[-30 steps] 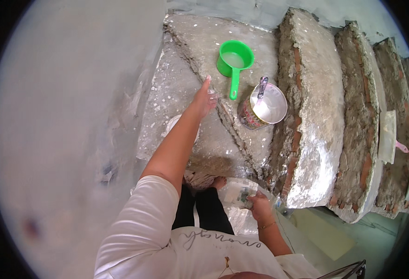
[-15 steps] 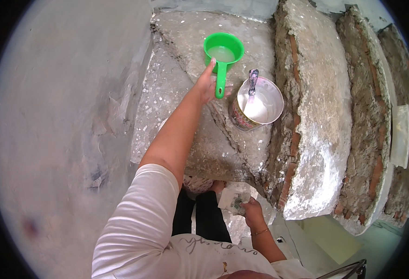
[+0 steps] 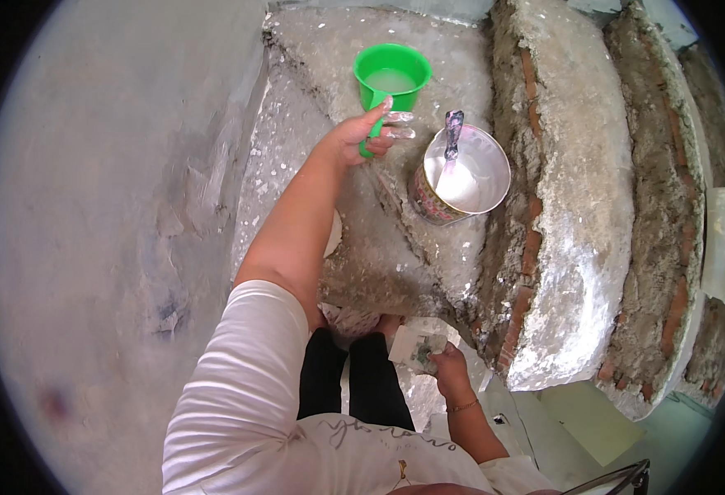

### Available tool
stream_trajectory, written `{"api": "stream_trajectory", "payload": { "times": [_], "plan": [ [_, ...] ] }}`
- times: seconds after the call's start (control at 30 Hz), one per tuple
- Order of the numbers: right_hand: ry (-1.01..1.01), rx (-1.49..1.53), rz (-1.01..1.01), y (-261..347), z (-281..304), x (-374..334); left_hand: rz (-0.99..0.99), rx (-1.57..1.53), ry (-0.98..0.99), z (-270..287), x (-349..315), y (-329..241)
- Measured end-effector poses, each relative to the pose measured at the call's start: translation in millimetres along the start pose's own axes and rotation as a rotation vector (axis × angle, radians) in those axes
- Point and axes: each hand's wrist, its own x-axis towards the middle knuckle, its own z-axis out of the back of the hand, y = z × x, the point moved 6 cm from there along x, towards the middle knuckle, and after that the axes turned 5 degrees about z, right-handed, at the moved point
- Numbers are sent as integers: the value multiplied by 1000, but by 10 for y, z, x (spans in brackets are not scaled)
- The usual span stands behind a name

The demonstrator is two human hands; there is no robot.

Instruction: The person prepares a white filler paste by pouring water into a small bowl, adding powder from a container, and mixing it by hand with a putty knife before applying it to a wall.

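Roughly plastered step — smooth green scoop

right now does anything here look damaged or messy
Yes. The steps are damaged: their coating has broken away along the edges, baring red brick, and pale flakes litter the tread by the green scoop held by the left hand. The metal can stands upright, nothing spilled.

The scoop stands on the far part of the step, with liquid in it. The left hand lies on its handle, on the near side. The can stands just right of the scoop, a brush in it. Further steps lie right. The right hand is near, well apart, holding a packet.
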Motion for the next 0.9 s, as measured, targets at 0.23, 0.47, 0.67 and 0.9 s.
{"api": "stream_trajectory", "payload": {
  "times": [0.23, 0.47, 0.67, 0.9],
  "plan": [
    [8, -38, -10, -32, 32, 109, -60, 65, -106, 230, -755, 113],
    [27, -96, -1, 5, -152, 154, -26, 289, -231, 470, -1888, 508],
    [34, -120, -30, -117, -259, 180, 49, 240, -517, 787, -2552, 1185],
    [78, -154, -43, -177, -447, 229, 108, 97, -727, 1056, -2881, 1904]
  ]
}}
